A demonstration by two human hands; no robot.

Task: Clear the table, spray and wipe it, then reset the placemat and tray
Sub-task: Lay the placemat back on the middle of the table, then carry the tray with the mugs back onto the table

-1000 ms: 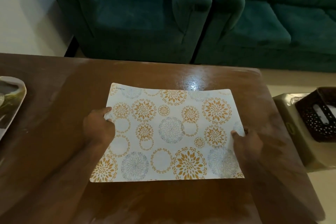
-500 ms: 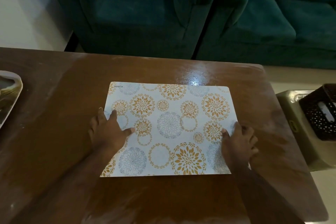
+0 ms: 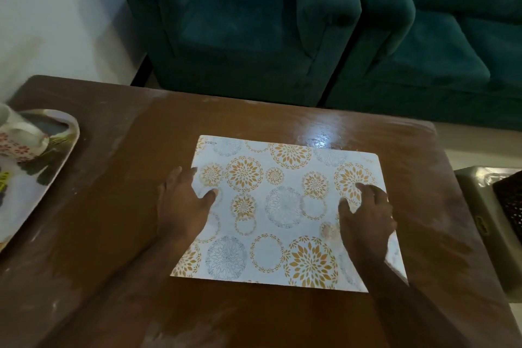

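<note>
The placemat is laid flat on the surface, and both hands are spread on it, presumably to press it down and square it before the tray is returned. The left hand is rested across the mat's left edge, fingers splayed and partly on the bare wood, thumb pressed onto the print; nothing is gripped. The right hand is set palm-down near the mat's right edge, fingers released and flattened, thumb pointed inward. No corner is seen to be lifted, so the mat is judged to be held still rather than carried. Between the hands the patterned middle of the mat is left uncovered.

Pale streaks are seen on the wood around both hands, which suggests that wiping is already done, though this is only a judgement.

Well to the left of the left hand, at the surface's edge, the tray is placed, cut off by the frame. A flowered mug is stood in its far part; other dark and yellow items are carried nearer, too blurred to be named. The tray is judged to be awaiting its return to the mat.

To the right of the right hand, off the surface, a dark perforated basket is seen on a pale stand; its contents cannot be told.
</note>
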